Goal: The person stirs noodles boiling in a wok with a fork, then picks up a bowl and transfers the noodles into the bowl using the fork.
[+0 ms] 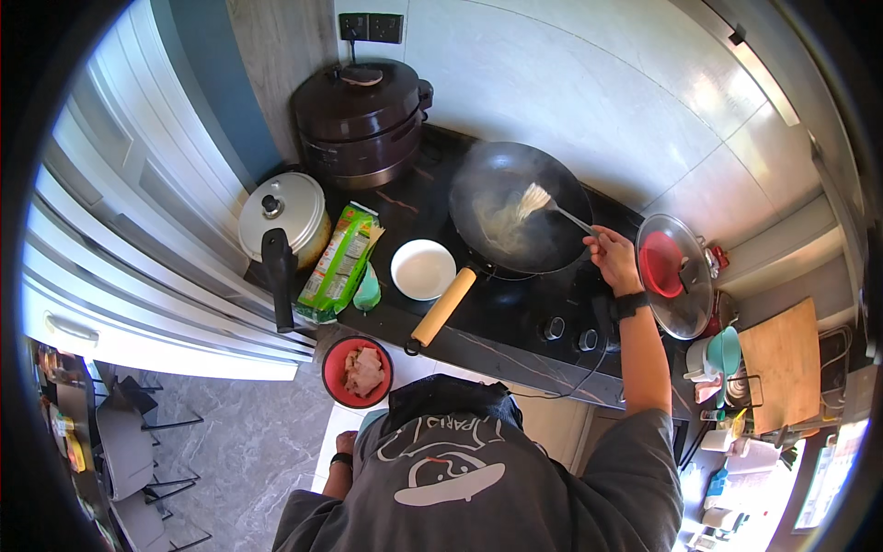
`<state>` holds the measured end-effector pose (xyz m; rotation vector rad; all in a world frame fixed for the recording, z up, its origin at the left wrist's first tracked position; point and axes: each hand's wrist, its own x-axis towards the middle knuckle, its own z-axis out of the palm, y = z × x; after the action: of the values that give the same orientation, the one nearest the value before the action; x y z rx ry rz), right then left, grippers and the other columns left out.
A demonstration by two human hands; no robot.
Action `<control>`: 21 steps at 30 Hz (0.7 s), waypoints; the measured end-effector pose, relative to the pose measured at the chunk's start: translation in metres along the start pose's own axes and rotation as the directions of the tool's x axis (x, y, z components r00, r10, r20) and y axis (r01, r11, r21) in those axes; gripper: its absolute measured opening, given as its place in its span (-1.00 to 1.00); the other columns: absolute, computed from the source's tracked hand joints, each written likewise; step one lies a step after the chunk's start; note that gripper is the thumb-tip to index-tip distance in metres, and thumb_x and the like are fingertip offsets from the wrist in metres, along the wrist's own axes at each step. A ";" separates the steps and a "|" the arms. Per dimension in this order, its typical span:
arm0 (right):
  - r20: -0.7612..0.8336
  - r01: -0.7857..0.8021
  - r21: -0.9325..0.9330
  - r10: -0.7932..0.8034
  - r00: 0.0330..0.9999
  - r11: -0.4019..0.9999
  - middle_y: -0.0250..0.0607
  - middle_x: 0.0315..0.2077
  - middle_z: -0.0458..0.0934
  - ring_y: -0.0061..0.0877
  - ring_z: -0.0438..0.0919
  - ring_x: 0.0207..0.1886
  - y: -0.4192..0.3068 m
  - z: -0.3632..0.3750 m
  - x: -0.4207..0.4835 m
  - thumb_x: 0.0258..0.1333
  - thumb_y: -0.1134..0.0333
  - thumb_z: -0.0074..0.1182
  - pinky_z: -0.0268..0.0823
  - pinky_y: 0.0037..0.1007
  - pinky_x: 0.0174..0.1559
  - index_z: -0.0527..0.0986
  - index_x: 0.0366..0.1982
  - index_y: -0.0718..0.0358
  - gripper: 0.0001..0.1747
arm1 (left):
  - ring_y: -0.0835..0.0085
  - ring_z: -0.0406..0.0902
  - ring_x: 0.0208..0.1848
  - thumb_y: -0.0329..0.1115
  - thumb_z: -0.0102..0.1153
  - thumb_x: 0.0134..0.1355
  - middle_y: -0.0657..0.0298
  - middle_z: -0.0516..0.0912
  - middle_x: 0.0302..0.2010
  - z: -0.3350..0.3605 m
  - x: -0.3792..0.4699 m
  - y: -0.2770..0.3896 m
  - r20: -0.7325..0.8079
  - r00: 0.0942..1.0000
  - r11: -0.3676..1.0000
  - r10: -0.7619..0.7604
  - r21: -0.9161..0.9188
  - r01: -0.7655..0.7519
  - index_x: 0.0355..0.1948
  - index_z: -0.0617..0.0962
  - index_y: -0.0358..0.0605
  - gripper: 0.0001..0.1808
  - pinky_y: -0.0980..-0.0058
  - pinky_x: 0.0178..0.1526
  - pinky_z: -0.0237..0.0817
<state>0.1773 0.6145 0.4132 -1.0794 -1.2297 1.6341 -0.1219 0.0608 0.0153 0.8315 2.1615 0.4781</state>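
Note:
My right hand (612, 257) grips the handle of a metal utensil (572, 219) over a steaming black wok (521, 262). Noodles lie on the utensil's head and in the liquid of the wok. The wok's wooden handle (443, 307) points toward my body. Beside it stands a white bowl (423, 270). Left of the bowl lies an open green noodle package (338, 265), dry noodles showing at its end. My left hand (346, 443) hangs low at my side, partly hidden by my shirt; what its fingers do is unclear.
A silver pressure cooker (286, 210) and a large dark cooker (362, 127) stand at the left. Below the counter edge is a red bowl (334, 372) of raw meat. A glass lid (695, 303) leans at the right, near a wooden cutting board (786, 366). A cable crosses the counter front.

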 end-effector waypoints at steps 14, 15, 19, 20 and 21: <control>-0.019 -0.019 -0.099 0.017 1.000 0.995 -0.16 -0.53 0.47 -0.68 0.36 -0.66 -0.002 -0.014 -0.015 0.06 0.45 -0.29 0.25 -0.70 -0.66 0.30 -0.22 0.42 -0.75 | 0.29 0.48 -0.31 -0.20 -0.05 -0.04 0.13 0.56 -0.41 0.009 0.009 -0.017 0.019 1.000 0.998 0.003 0.069 -0.004 -0.47 0.57 -0.10 -0.75 0.45 -0.21 0.28; -0.026 -0.013 -0.119 0.010 1.000 0.993 -0.16 -0.54 0.47 -0.68 0.36 -0.66 -0.001 -0.012 -0.016 0.06 0.45 -0.29 0.24 -0.70 -0.66 0.30 -0.22 0.42 -0.75 | 0.29 0.48 -0.31 -0.20 -0.05 -0.04 0.13 0.56 -0.41 0.009 0.009 -0.015 0.031 1.000 0.994 -0.005 0.108 0.002 -0.47 0.57 -0.10 -0.75 0.45 -0.22 0.28; 0.006 -0.031 -0.212 0.033 0.999 0.977 -0.18 -0.54 0.47 -0.71 0.35 -0.65 -0.003 -0.008 -0.019 0.05 0.45 -0.26 0.23 -0.73 -0.67 0.31 -0.22 0.40 -0.75 | 0.27 0.49 -0.32 -0.21 -0.04 -0.05 0.13 0.56 -0.42 0.006 0.006 -0.008 0.016 1.000 1.000 -0.012 -0.022 0.012 -0.46 0.57 -0.10 -0.76 0.45 -0.23 0.28; 0.012 -0.023 -0.196 0.026 1.000 0.980 -0.17 -0.55 0.47 -0.70 0.36 -0.66 -0.002 -0.010 -0.017 0.05 0.45 -0.28 0.23 -0.72 -0.67 0.31 -0.23 0.41 -0.75 | 0.27 0.49 -0.32 -0.21 -0.05 -0.04 0.12 0.56 -0.42 0.004 0.007 -0.008 0.019 1.000 0.999 0.016 0.048 -0.017 -0.46 0.57 -0.10 -0.76 0.45 -0.24 0.28; 0.018 -0.016 -0.180 0.019 1.000 0.983 -0.17 -0.56 0.47 -0.69 0.37 -0.67 -0.001 -0.011 -0.016 0.05 0.46 -0.30 0.24 -0.70 -0.68 0.32 -0.24 0.42 -0.75 | 0.27 0.49 -0.33 -0.20 -0.05 -0.04 0.12 0.55 -0.43 0.004 0.006 -0.007 0.023 0.999 0.992 0.044 0.116 -0.046 -0.45 0.57 -0.09 -0.75 0.45 -0.24 0.29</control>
<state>0.1925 0.6023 0.4156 -1.1897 -1.4063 1.5728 -0.1251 0.0599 0.0060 0.9470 2.1721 0.3667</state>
